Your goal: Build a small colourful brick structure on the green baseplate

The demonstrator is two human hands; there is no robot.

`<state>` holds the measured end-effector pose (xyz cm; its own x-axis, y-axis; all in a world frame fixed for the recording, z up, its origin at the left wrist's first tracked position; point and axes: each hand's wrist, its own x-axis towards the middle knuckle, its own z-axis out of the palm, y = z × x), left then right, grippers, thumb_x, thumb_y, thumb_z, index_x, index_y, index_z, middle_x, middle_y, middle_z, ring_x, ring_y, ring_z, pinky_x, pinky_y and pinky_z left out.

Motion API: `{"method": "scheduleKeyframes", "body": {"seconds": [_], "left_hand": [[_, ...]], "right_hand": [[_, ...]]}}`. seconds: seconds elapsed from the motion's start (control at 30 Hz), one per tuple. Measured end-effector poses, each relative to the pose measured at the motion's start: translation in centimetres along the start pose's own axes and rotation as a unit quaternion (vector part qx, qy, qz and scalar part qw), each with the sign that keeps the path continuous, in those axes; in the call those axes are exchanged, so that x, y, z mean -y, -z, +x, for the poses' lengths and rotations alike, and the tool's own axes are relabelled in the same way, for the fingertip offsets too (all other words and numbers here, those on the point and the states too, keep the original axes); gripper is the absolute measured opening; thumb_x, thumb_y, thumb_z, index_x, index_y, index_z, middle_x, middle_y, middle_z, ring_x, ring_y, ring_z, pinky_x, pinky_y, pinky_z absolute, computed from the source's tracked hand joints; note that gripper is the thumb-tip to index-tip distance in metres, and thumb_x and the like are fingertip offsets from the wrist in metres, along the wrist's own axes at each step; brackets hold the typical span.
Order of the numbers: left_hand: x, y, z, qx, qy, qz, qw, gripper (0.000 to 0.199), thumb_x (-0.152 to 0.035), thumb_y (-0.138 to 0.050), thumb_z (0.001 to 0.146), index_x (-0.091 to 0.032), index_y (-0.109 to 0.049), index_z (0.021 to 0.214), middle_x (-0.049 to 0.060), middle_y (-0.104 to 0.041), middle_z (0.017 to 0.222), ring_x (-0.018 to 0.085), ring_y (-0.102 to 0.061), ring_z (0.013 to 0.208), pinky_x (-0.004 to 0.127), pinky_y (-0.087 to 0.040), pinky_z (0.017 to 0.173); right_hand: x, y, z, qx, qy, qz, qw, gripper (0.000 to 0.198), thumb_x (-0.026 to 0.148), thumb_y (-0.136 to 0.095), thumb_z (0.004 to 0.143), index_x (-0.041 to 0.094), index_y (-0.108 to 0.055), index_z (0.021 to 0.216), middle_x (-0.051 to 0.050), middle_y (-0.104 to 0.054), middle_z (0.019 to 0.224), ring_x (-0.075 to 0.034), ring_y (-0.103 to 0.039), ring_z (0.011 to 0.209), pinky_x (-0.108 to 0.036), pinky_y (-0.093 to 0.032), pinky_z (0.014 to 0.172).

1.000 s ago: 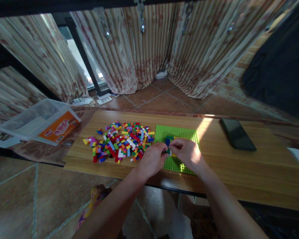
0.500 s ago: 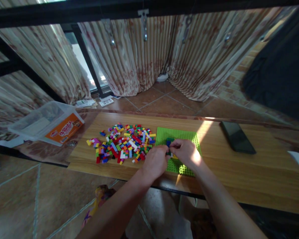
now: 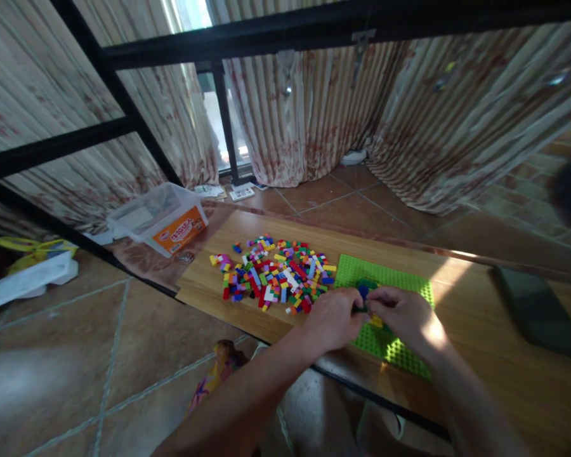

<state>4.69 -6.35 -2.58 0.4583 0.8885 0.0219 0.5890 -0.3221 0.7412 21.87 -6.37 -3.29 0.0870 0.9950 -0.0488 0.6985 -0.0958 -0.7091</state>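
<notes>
Both hands meet over a bright green studded baseplate [image 3: 349, 266]. My left hand [image 3: 334, 320] is closed, its thumb and finger pinching a small dark green toy brick [image 3: 360, 309]. From the other side my right hand [image 3: 405, 312] reaches in with its fingers pinched together, almost touching the left fingertips; what they hold is hidden. A blue toy brick [image 3: 363, 291] shows just beyond the fingertips. Yellow toy bricks [image 3: 375, 321] lie under the right fingers, partly covered. Left of the plate spreads a pile of loose toy bricks [image 3: 278, 273] in many colours.
The wooden table [image 3: 261, 227] carries a dark flat phone-like object [image 3: 542, 311] on the right. Past its left end stands a clear plastic bin [image 3: 159, 212] with an orange label. Black metal bars [image 3: 247, 44] cross above, before striped curtains [image 3: 309, 120].
The view has swung left, so the table and hands appear further right and tilted. Both hands stay pinched together over the baseplate.
</notes>
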Motion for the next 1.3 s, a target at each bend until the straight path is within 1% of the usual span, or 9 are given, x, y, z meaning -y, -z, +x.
{"method": "scheduleKeyframes", "body": {"seconds": [0.07,0.2,0.3,0.43,0.57,0.67,0.83,1.03,1.3], "left_hand": [[-0.09,0.05,0.18,0.004,0.008,0.000,1.000,0.009,-0.024,-0.056,0.083,-0.019,-0.063,0.083,0.003,-0.069,0.083,0.019,-0.064,0.082,0.031,-0.051,0.079],[-0.14,-0.19,0.39,-0.001,0.012,0.014,1.000,0.010,-0.021,-0.053,0.083,-0.020,-0.062,0.082,0.003,-0.069,0.083,0.019,-0.064,0.083,0.031,-0.051,0.079],[-0.18,-0.38,0.38,-0.008,0.014,0.023,1.000,0.008,-0.022,-0.054,0.083,-0.020,-0.062,0.083,0.004,-0.068,0.084,0.019,-0.063,0.084,0.031,-0.050,0.080],[-0.26,-0.43,0.36,-0.012,0.016,0.023,1.000,0.008,-0.022,-0.053,0.083,-0.020,-0.062,0.082,0.003,-0.068,0.083,0.019,-0.063,0.083,0.032,-0.050,0.079],[-0.27,-0.44,0.46,-0.011,0.024,0.021,0.999,0.008,-0.023,-0.056,0.083,-0.020,-0.062,0.081,0.003,-0.068,0.083,0.019,-0.063,0.083,0.031,-0.050,0.078],[-0.28,-0.43,0.54,-0.004,0.034,0.018,0.999,0.007,-0.024,-0.058,0.083,-0.020,-0.063,0.081,0.003,-0.069,0.082,0.019,-0.063,0.082,0.031,-0.050,0.078],[-0.31,-0.32,0.60,-0.002,0.040,0.014,0.999,0.007,-0.025,-0.061,0.083,-0.020,-0.064,0.081,0.002,-0.069,0.082,0.019,-0.063,0.081,0.031,-0.049,0.077],[-0.15,-0.33,0.76,0.005,0.047,0.010,0.999,0.008,-0.027,-0.062,0.082,-0.020,-0.064,0.080,0.001,-0.068,0.080,0.018,-0.063,0.079,0.029,-0.049,0.074],[-0.24,0.02,1.05,0.027,0.056,0.012,0.998,0.009,-0.028,-0.062,0.082,-0.020,-0.065,0.081,0.001,-0.068,0.080,0.017,-0.062,0.077,0.028,-0.048,0.073]], "right_hand": [[-0.16,0.04,0.08,0.019,-0.008,0.002,1.000,0.019,0.038,-0.063,0.067,0.024,-0.075,0.073,0.001,-0.074,0.067,-0.019,-0.068,0.061,-0.026,-0.049,0.053],[0.01,-0.10,-0.13,-0.015,-0.008,-0.002,1.000,0.020,0.038,-0.062,0.068,0.024,-0.075,0.072,0.000,-0.074,0.068,-0.020,-0.069,0.063,-0.029,-0.051,0.057],[0.15,-0.18,-0.19,-0.028,0.001,-0.004,1.000,0.018,0.037,-0.062,0.068,0.025,-0.075,0.070,0.001,-0.073,0.064,-0.019,-0.068,0.059,-0.028,-0.050,0.054],[-0.11,-0.32,-0.07,-0.026,0.017,-0.002,1.000,0.015,0.036,-0.064,0.067,0.026,-0.075,0.070,0.001,-0.072,0.061,-0.017,-0.066,0.054,-0.025,-0.046,0.048],[-0.26,-0.59,-0.24,-0.054,0.018,0.005,0.998,0.016,0.035,-0.063,0.068,0.025,-0.076,0.071,0.001,-0.073,0.063,-0.017,-0.066,0.055,-0.025,-0.047,0.050],[-0.26,-0.51,-0.16,-0.044,0.005,-0.002,0.999,0.017,0.035,-0.063,0.068,0.024,-0.076,0.073,0.001,-0.073,0.065,-0.017,-0.067,0.059,-0.026,-0.048,0.053],[-0.61,-0.12,0.44,0.004,-0.008,-0.013,1.000,0.018,0.036,-0.066,0.064,0.025,-0.076,0.074,0.001,-0.074,0.067,-0.018,-0.067,0.059,-0.026,-0.048,0.051],[-0.05,-0.54,-0.12,-0.031,-0.007,-0.024,0.999,0.019,0.036,-0.061,0.070,0.024,-0.075,0.075,0.000,-0.074,0.069,-0.018,-0.068,0.063,-0.027,-0.049,0.057],[0.16,-0.62,-0.02,-0.022,-0.004,-0.013,1.000,0.019,0.034,-0.060,0.068,0.023,-0.074,0.071,0.000,-0.074,0.069,-0.018,-0.069,0.065,-0.027,-0.048,0.058]]}}
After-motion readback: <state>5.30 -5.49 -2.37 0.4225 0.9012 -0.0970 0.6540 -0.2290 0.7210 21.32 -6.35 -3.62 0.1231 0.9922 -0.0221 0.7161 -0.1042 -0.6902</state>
